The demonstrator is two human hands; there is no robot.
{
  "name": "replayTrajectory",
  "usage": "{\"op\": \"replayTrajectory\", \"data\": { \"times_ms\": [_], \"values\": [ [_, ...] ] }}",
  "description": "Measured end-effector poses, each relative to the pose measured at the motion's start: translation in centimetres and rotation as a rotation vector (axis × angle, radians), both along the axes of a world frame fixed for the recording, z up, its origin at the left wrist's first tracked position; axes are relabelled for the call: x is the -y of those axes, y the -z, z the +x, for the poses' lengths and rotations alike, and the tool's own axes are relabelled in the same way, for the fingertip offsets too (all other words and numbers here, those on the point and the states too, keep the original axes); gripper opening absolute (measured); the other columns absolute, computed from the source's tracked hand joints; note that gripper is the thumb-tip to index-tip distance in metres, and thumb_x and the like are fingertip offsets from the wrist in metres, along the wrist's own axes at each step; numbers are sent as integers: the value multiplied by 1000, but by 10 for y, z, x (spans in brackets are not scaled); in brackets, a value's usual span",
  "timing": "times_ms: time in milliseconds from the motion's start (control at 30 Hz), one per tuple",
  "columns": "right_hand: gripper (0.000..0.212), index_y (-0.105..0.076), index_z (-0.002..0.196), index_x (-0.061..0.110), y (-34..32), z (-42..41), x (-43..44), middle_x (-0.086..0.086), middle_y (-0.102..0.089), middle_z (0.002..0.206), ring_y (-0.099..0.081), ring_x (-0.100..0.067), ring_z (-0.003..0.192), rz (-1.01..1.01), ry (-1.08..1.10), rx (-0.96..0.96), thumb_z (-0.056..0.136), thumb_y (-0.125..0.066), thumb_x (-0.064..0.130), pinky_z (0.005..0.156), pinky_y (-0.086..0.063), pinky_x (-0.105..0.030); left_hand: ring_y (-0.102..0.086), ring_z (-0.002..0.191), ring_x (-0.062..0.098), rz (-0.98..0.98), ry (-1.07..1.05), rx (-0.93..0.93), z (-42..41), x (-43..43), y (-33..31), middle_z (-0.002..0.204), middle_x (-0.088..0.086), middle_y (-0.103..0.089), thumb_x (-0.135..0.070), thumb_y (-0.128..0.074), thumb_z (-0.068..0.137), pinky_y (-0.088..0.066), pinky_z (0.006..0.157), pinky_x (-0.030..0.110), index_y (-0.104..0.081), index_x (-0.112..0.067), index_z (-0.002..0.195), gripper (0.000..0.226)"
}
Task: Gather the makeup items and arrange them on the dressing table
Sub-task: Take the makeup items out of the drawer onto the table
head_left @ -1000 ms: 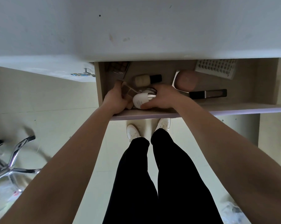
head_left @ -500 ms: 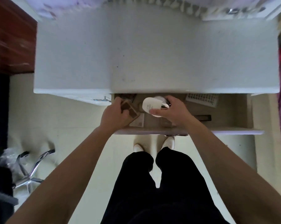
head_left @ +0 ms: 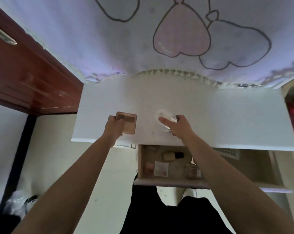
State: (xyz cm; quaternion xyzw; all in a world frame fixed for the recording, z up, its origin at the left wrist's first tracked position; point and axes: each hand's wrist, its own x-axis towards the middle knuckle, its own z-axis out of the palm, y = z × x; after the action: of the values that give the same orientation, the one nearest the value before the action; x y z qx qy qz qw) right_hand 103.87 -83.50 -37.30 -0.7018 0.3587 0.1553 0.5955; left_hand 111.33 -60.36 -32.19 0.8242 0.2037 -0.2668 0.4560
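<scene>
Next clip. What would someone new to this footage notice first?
Two hands are over the white dressing table: the left hand grips a brown palette, and the right hand holds a round white compact. Just below the tabletop, the open drawer holds more makeup, among it a small beige bottle with a black cap. A big pink heart is drawn on the wall behind.

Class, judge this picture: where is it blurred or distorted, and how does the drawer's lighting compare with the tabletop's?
Head view: blur throughout, strongest on the reddish wooden cabinet and inside the open beige drawer; lens distortion swells the forearms toward the bottom corners; the white dressing tabletop is brightly lit, the drawer dimmer.
</scene>
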Motion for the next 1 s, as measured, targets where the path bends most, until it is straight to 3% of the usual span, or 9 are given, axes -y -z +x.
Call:
{"op": "replayTrajectory", "data": {
  "times_ms": [100, 200, 333, 433, 533, 667, 833, 900, 1000],
  "values": [
    [90, -48, 130, 21, 13, 35, -27, 4, -59, 120, -62, -18, 102, -6, 44, -34, 61, -78, 71, 86, -56, -38, -63, 102, 30, -17, -27, -58, 48, -25, 24, 116, 13, -63, -23, -44, 68, -47, 59, 30, -54, -11, 120, 54],
    [85, -43, 136, 23, 22, 78, -61, 5, -53, 126, -57, -19, 112, -14, 74, -50, 70, -78, 62, 97, -51, -40, -62, 94, 25, -51, -37, -106, 94, -48, 38, 117, 13, -62, -20, -46, 75, -48, 57, 29, -51, -10, 121, 48],
    [76, -46, 135, 27, 28, 146, -104, 5, -59, 125, -61, -18, 112, -39, 118, -26, 74, -75, 61, 100, -49, -42, -58, 88, 19, -56, -12, -92, 151, -65, 56, 113, 9, -59, -17, -49, 89, -47, 58, 29, -41, -9, 123, 36],
    [69, -50, 135, 29, 28, 187, -126, 6, -61, 122, -60, -17, 111, -74, 129, 7, 78, -71, 60, 98, -50, -38, -57, 95, 20, -43, 36, -68, 184, -74, 68, 110, 3, -55, -22, -53, 90, -47, 67, 32, -36, -11, 123, 39],
    [61, -54, 134, 31, 28, 212, -138, 3, -63, 117, -60, -17, 105, -126, 118, 26, 83, -65, 62, 90, -50, -33, -60, 99, 24, 39, 112, -9, 201, -80, 76, 115, 6, -56, -32, -55, 81, -50, 68, 33, -44, -10, 125, 51],
    [71, -54, 133, 38, 26, 231, -145, -5, -61, 116, -63, -23, 98, -201, 58, 35, 73, -56, 76, 86, -57, -44, -48, 105, 28, 164, 208, 26, 203, -79, 82, 123, 5, -34, -29, -56, 89, -45, 87, 38, -40, -8, 130, 50],
    [48, -54, 128, 29, 16, 237, -146, 19, -61, 88, -58, -9, 84, -222, 43, 8, 91, -55, 60, 71, -47, -29, -37, 123, 37, 319, 224, 74, 206, -77, 84, 132, 18, -38, -44, -57, 90, -37, 98, 49, -42, -5, 131, 59],
    [47, -56, 126, 26, 14, 236, -144, 9, -63, 98, -60, -14, 90, -193, 51, 17, 92, -55, 58, 69, -45, -28, -37, 121, 37, 317, 197, 84, 208, -76, 85, 131, 18, -40, -45, -57, 90, -38, 97, 51, -43, -5, 130, 58],
    [53, -59, 124, 22, 12, 230, -134, -3, -61, 110, -60, -20, 94, -206, 108, 21, 91, -52, 63, 78, -49, -33, -38, 121, 36, 334, 174, 105, 209, -75, 86, 130, 18, -40, -46, -58, 89, -39, 97, 51, -44, -7, 129, 57]
  ]
}}
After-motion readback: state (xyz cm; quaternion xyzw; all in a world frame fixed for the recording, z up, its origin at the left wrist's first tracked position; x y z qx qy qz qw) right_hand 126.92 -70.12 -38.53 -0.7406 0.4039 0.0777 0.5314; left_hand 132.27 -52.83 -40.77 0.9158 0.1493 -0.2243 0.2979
